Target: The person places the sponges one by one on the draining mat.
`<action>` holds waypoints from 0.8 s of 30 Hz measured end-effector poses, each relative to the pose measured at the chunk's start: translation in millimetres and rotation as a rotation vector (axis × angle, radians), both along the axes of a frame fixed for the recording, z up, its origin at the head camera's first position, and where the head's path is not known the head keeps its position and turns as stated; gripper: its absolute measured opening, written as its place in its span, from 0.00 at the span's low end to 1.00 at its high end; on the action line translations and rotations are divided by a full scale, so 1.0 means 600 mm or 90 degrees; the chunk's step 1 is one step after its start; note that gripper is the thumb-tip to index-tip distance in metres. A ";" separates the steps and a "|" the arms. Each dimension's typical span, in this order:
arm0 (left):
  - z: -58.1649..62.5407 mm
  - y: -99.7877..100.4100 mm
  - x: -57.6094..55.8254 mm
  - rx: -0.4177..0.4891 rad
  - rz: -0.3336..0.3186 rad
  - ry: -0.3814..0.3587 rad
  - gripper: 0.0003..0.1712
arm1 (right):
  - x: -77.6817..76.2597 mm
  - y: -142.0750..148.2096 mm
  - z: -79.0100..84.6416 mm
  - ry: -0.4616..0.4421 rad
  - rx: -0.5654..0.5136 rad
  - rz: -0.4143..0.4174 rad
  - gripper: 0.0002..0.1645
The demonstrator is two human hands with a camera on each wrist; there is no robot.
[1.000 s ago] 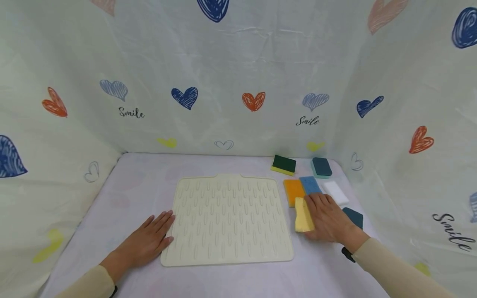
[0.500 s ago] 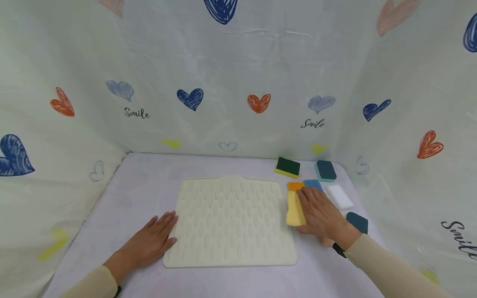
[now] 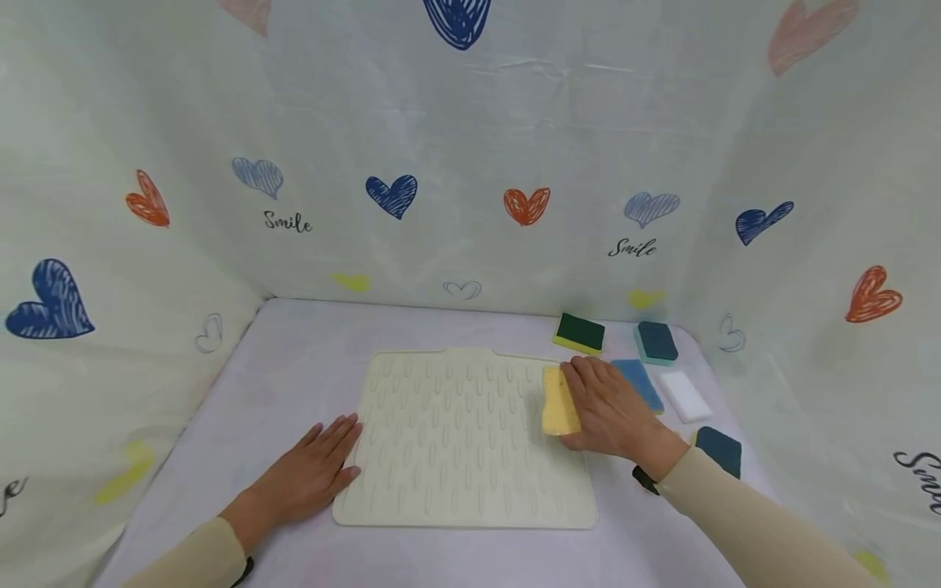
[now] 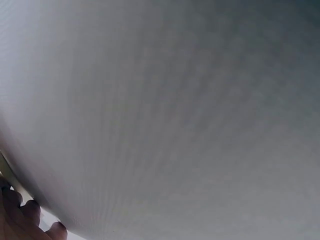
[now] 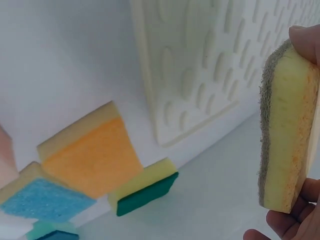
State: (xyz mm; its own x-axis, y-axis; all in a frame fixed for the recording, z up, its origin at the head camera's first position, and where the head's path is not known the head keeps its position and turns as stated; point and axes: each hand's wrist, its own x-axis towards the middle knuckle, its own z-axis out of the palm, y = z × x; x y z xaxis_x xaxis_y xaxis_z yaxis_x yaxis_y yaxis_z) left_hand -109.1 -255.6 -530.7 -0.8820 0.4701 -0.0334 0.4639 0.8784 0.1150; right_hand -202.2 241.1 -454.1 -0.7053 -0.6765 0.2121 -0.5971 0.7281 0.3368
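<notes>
Well apart, the person's hands stand at opposite sides of a cream, rectangular, rubbery-looking mat with raised oblong ridges (image 3: 470, 465). On one side the left hand (image 3: 290, 483) lies flat, fingers straight, tips at the mat's left edge; on the other the right hand (image 3: 612, 408) grips a pale yellow, waisted block of sponge with a grey scouring layer (image 3: 560, 402), thumb at its near end and fingers at its far end. What matters is how that sponge sits to the mat: it overlaps the right edge, just short of the far right corner, its long axis running near to far, roughly along that edge. Whether it touches the ridges I cannot tell, though the right-wrist view shows it held up with the mat beyond. Compared with a second ago, the sponge and right hand have come leftward from the cluster on the tabletop's right side to the mat's border. More of the blue rectangular sponge (image 3: 638, 385) now shows, while the orange rectangular sponge (image 5: 92, 157) is hidden from the head view, though plain from the right wrist. Over the same stretch the left hand keeps its place by the mat, and the mat lies as it did.
</notes>
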 end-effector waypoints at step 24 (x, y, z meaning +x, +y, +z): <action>0.000 0.007 -0.005 0.004 0.011 -0.032 0.41 | -0.051 -0.176 0.011 -0.025 -0.034 0.049 0.62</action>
State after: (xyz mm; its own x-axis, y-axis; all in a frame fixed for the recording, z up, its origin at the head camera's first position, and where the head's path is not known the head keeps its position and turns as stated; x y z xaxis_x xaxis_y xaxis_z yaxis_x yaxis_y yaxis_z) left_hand -112.0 -251.2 -530.9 -0.8876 0.4545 -0.0746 0.4416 0.8858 0.1427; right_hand -232.7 135.6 -447.6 -0.6600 -0.7174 0.2228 -0.6639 0.6959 0.2739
